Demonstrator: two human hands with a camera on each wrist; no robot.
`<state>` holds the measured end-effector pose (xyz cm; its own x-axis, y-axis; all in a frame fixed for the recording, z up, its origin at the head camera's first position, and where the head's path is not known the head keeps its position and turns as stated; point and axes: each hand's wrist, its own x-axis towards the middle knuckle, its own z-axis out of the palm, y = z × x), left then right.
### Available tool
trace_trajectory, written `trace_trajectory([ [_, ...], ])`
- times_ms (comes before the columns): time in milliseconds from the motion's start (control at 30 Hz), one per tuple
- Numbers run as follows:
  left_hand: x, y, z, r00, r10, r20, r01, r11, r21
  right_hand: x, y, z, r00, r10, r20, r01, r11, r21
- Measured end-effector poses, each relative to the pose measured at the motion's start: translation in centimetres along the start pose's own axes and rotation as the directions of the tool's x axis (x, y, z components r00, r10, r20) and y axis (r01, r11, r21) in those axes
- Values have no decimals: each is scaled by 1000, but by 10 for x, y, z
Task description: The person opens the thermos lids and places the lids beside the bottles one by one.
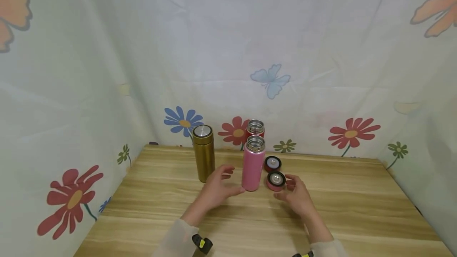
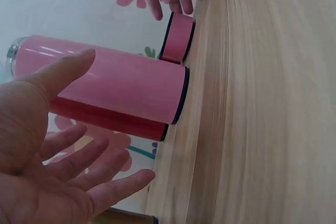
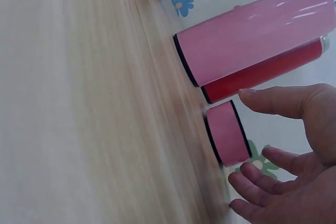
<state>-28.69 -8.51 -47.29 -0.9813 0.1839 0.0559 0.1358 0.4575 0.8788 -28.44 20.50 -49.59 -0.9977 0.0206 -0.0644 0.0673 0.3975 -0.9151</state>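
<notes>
A pink thermos (image 1: pixel 252 169) stands upright without its lid, its steel mouth bare. Right behind it is a red thermos (image 1: pixel 249 133), also uncapped and mostly hidden. To the left of the pink one, my left hand (image 1: pixel 217 187) has its fingers spread and holds nothing; its thumb is close to the pink body. My right hand (image 1: pixel 297 196) is beside the pink lid (image 1: pixel 275 181), which lies on the table with its inner side up. Thumb and fingers there are apart, with a gap to the lid in the right wrist view. A red lid (image 1: pixel 273 163) lies just behind.
A gold thermos (image 1: pixel 205 158) with its lid on stands at the left, beyond my left hand. The wood-grain table (image 1: pixel 246 225) ends at a flowered cloth (image 1: pixel 307 102) that hangs at the back and both sides.
</notes>
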Motion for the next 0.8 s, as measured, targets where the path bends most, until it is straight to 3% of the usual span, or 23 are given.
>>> trace_trajectory([
  [167, -10, -2, -11, 1000, 7, -10, -7, 1000, 10, -9, -6, -1, 1000, 8, 14, -8, 1000, -6],
  [400, -16, -6, -26, 999, 4, -40, -3, 999, 37, -22, -10, -3, 995, 40, -90, -45, 997, -62],
  [800, -23, -15, -49, 993, -19, -113, 29, 996, 87, -36, -24, 8, 998, -25, -54, 24, 999, -21],
])
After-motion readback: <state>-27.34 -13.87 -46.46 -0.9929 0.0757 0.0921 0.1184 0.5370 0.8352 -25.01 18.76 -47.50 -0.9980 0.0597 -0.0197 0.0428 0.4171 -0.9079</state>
